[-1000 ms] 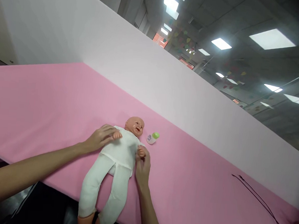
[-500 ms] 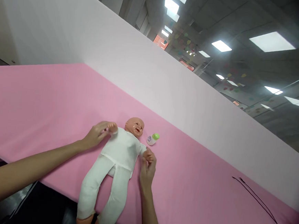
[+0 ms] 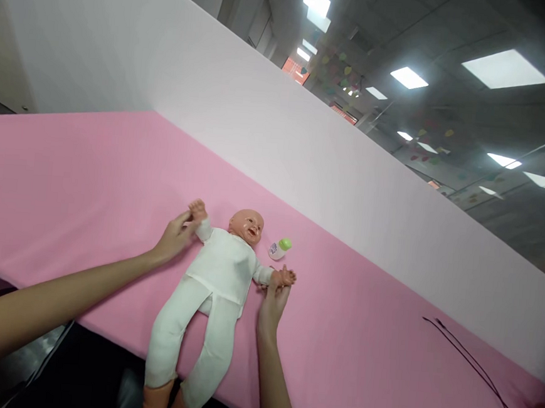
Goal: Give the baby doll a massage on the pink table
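Observation:
A baby doll (image 3: 223, 266) in a white top and white trousers lies face up on the pink table cover (image 3: 365, 349), its feet hanging past the near edge. My left hand (image 3: 175, 237) is closed around the doll's arm on the left side, close to the wrist, and that arm points up and outward. On the other side my right hand (image 3: 274, 305) grips the doll's other forearm, with the small hand showing beyond my fingers. Beside the doll's head lies a small clear bottle (image 3: 279, 248) with a green cap, touched by neither hand.
A white partition (image 3: 304, 162) rises along the far side of the table. Thin black cables (image 3: 472, 364) lie on the cover at the right. Past the near edge, dark clothing (image 3: 84, 371) shows below the table.
Both doll arms have swung outward with my hands. The left-side one now points further up, and the right-side one stretches out more to the right. The bottle stays beside the head.

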A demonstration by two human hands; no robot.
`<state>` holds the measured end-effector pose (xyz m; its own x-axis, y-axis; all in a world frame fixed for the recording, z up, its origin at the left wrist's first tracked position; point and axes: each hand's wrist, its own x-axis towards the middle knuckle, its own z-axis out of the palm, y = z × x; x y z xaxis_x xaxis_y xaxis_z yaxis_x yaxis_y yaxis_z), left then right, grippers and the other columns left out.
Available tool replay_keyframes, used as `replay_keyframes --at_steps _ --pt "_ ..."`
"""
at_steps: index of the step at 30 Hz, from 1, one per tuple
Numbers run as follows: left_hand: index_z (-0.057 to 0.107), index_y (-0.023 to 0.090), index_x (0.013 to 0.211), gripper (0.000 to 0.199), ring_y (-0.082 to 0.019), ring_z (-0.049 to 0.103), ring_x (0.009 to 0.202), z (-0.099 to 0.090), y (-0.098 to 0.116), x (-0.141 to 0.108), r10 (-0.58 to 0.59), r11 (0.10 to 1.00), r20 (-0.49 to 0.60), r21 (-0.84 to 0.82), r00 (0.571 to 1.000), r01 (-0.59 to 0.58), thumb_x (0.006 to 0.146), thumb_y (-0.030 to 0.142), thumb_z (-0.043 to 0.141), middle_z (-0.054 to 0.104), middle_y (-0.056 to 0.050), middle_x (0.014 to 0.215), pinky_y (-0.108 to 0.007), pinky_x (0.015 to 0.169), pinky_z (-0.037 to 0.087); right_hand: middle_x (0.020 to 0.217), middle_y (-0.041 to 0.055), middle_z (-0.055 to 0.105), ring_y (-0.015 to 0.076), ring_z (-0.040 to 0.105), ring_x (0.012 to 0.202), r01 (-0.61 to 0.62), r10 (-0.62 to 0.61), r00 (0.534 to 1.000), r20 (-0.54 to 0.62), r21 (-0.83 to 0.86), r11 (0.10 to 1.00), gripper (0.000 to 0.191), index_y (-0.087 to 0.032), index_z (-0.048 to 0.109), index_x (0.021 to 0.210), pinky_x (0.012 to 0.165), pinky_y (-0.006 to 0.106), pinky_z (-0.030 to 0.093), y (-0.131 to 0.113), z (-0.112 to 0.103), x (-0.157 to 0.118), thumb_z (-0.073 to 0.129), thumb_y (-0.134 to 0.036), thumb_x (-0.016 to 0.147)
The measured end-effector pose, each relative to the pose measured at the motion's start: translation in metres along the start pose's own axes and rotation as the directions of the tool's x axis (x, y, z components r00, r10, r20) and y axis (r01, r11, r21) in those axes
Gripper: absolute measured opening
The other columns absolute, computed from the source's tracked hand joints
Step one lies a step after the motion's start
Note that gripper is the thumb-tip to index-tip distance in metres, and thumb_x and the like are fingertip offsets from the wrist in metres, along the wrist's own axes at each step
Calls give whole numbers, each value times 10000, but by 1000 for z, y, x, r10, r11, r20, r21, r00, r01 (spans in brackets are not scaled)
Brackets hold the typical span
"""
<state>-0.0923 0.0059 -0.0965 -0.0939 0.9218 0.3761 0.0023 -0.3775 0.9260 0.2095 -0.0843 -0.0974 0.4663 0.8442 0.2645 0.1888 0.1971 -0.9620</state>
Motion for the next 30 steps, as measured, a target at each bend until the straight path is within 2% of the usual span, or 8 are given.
replay_keyframes --at_steps 4,10,15,17,20,24,26,30 --pt "639 173 882 634 -211 625 714 -7 -5 13 -278 951 -207 -195 938 239 795 800 669 663 -51 788 -324 664 516 1112 81 669 152 602 707 -221 241 966 -93 191 956 866 -246 239 1664 707 330 561 -1 -14 13 540 -657 964" --pt "698 203 1055 386 -216 653 839 -4 4 -1 124 988 32 93 992 -126 993 564 578 730 -67 962 -343 759 537 1432 143 611 262 625 1247 185 -186 982 -6 -86 979 601 -249 461 1535 972 426 555 -2 -13 1 567 -524 1011" --pt "743 251 1241 287 -268 644 1130 0 3 -12 463 818 468 102 753 -566 1021 397 631 751 -108 1172 -450 996 526 1406 119 673 257 668 1127 732 -509 659 554 -317 603 302 -278 695 1278 933 438 568 0 -4 -11 496 -258 1051" --pt "742 261 1270 293 -267 633 1132 0 2 -14 499 782 511 81 700 -617 1025 377 632 747 -112 1169 -442 978 537 1415 123 672 253 674 1043 788 -506 600 619 -348 508 290 -276 731 1214 858 413 577 -3 -2 -13 496 -236 1049" --pt "743 250 1254 280 -263 630 1122 2 4 -15 469 801 486 118 737 -587 1023 364 635 748 -104 1154 -426 971 529 1396 117 682 261 668 1114 703 -471 685 557 -335 627 263 -268 725 1218 934 430 564 -6 1 -16 531 -269 1039" --pt "731 194 1087 299 -223 658 922 3 7 -10 210 964 161 129 964 -232 1003 463 632 736 -81 1026 -350 804 539 1384 145 661 267 648 1224 229 -202 966 163 -171 958 460 -217 611 1394 982 409 554 -5 2 -10 600 -467 1008" --pt "692 166 1001 406 -203 646 790 0 5 -2 -4 1000 -55 13 998 4 968 566 629 708 -71 925 -318 686 526 1323 155 667 235 695 1032 -2 2 1000 -9 -38 999 672 -203 471 1541 817 355 582 -3 -2 -1 559 -590 998" --pt "630 164 857 560 -195 625 689 -7 0 12 -284 953 -224 -176 933 248 843 721 678 646 -42 773 -316 640 531 1150 110 687 152 618 694 -202 215 971 -101 126 971 872 -217 266 1659 658 317 555 -2 -15 13 522 -685 969"
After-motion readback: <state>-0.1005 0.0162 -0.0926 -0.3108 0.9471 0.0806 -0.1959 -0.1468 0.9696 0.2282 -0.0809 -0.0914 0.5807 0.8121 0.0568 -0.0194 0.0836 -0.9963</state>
